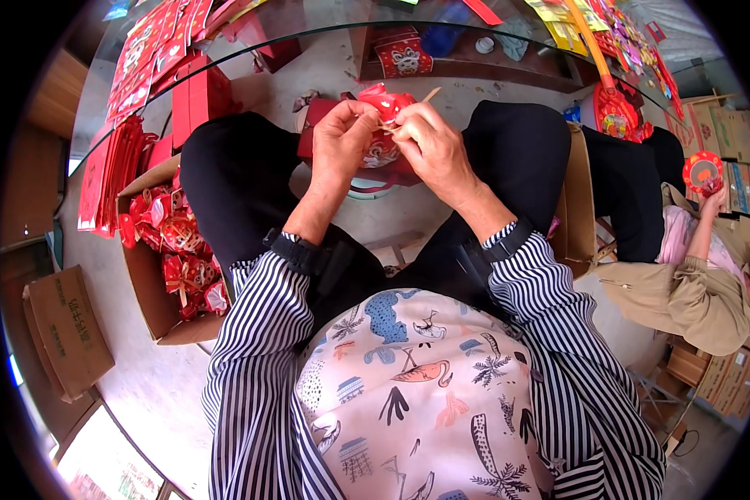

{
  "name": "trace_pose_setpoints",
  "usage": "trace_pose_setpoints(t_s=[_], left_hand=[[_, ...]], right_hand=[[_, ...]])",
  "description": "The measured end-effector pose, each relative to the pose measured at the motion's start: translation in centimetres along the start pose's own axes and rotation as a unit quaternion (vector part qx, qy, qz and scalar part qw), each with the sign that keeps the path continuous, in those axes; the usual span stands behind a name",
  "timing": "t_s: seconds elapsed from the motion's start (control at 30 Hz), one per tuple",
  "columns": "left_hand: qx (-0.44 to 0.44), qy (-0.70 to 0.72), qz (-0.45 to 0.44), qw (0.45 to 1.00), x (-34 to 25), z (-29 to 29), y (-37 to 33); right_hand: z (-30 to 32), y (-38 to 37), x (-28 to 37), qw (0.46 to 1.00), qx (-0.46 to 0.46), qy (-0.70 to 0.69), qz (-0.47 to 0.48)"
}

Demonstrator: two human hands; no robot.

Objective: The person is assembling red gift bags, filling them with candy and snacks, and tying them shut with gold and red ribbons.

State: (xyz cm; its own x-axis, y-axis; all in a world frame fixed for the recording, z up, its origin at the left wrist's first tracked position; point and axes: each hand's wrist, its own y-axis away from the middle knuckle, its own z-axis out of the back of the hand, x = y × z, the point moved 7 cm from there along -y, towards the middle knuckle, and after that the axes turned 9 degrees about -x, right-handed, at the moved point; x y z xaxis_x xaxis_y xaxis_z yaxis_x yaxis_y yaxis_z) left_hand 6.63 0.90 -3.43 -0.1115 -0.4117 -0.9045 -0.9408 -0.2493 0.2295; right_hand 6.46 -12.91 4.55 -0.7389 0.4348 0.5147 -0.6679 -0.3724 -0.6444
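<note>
Concrete floor (162,417), pale, beneath a glass tabletop (325,12) with a curved edge.

Item in hand: red patterned pouch (381,152), its gathered top upward, located between the knees at the upper middle of the view, clear of the lap. Tan ribbon (431,95), at the pouch's neck, one end projecting past the right knuckles.

Left hand (342,137): fingers curled, thumb and forefinger pinching at the pouch's neck. Right hand (432,148): fingers bent, thumb and forefinger pinching the ribbon at the same neck, fingertips close to the left hand's.

Left side: open cardboard box (139,287), holding red tied pouches (183,236) in a heap; red paper bags (108,179), upright in a row beside it; brown carton (71,333), tilted, nearer the wall.

On the glass, upper left: red printed packets (142,67), overlapping.

Right side: second cardboard box (581,204), just beyond the right knee; co-worker (683,292) in a tan jacket, raising a round red-rimmed piece (703,172) in one hand.
</note>
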Motion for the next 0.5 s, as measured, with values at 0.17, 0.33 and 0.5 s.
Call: trace_pose_setpoints(t_s=[0.17,0.33,0.5], left_hand=[[-0.049,-0.132,-0.141,0.98,-1.4,-0.2,0.2],[-0.076,-0.153,-0.163,0.972,-0.6,0.6,-0.4],[-0.096,-0.153,-0.157,0.971,-0.3,1.1,-0.7]], right_hand=[[0.7,0.2,0.2,0.998,-0.006,0.06,0.0],[1.0,0.5,0.5,0.997,0.01,0.08,0.011],[1.1,0.6,1.1,0.995,0.017,0.091,0.048]])
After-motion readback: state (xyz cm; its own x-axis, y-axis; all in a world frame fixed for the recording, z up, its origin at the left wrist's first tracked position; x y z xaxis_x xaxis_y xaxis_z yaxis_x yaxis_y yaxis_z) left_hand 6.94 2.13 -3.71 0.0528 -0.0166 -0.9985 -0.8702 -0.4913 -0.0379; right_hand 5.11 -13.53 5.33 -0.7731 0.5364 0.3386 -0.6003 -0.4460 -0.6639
